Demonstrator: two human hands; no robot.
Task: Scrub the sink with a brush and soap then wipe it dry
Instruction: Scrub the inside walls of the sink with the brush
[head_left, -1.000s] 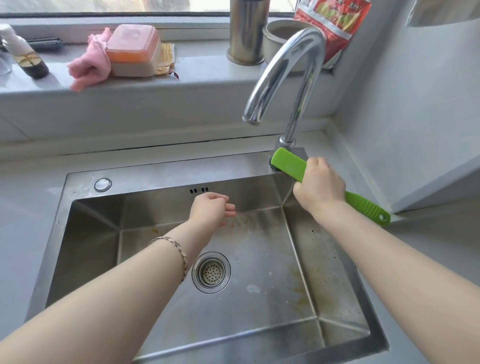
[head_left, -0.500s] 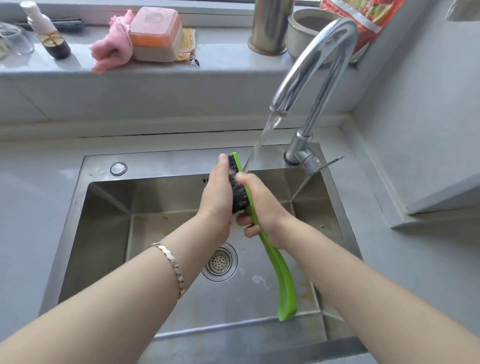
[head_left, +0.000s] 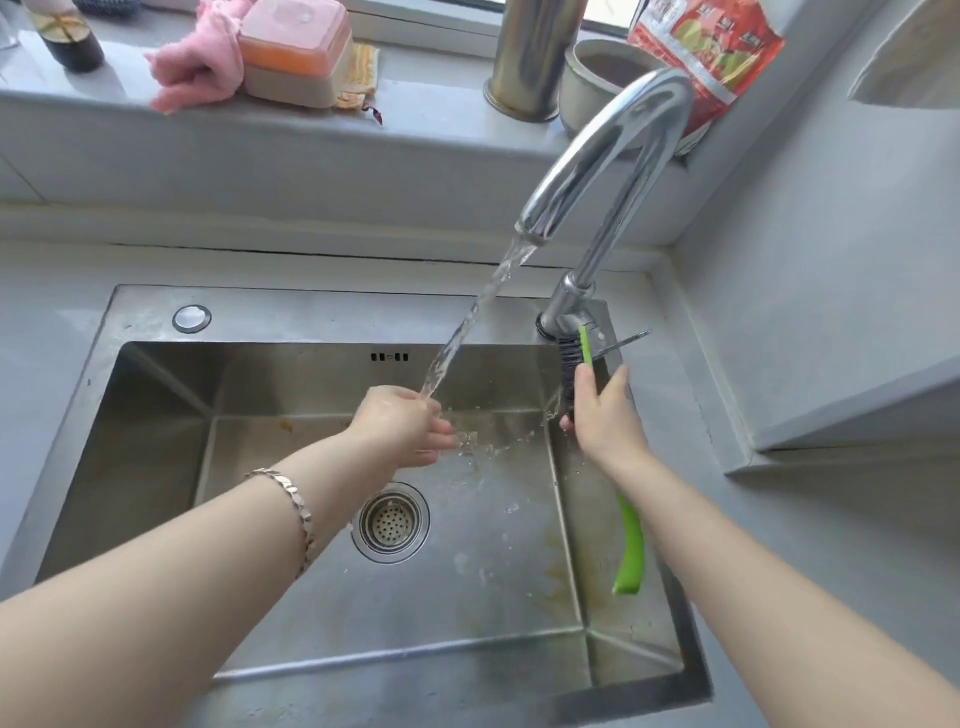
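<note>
A stainless steel sink (head_left: 156, 467) with brownish stains on its floor and a round drain (head_left: 390, 522) fills the middle of the view. Water runs from the curved chrome faucet (head_left: 613, 150) onto my left hand (head_left: 402, 428), which hangs loosely curled under the stream and holds nothing. My right hand (head_left: 605, 415) grips a green-handled brush (head_left: 629, 551) near its dark bristle head. The bristles point left, close to the faucet base at the sink's right rear corner. The green handle trails down along the sink's right wall.
On the windowsill stand a pink cloth (head_left: 200, 62), a pink and beige box (head_left: 296, 52), a dark bottle (head_left: 65, 36), a metal cylinder (head_left: 535, 57), a ceramic pot (head_left: 605, 78) and a red packet (head_left: 706, 57). A grey wall and ledge (head_left: 857, 405) close in the right side.
My hands have parted. The right hand carried the brush from under the stream to the faucet base on the right. The left hand let go of the bristles and stays under the water.
</note>
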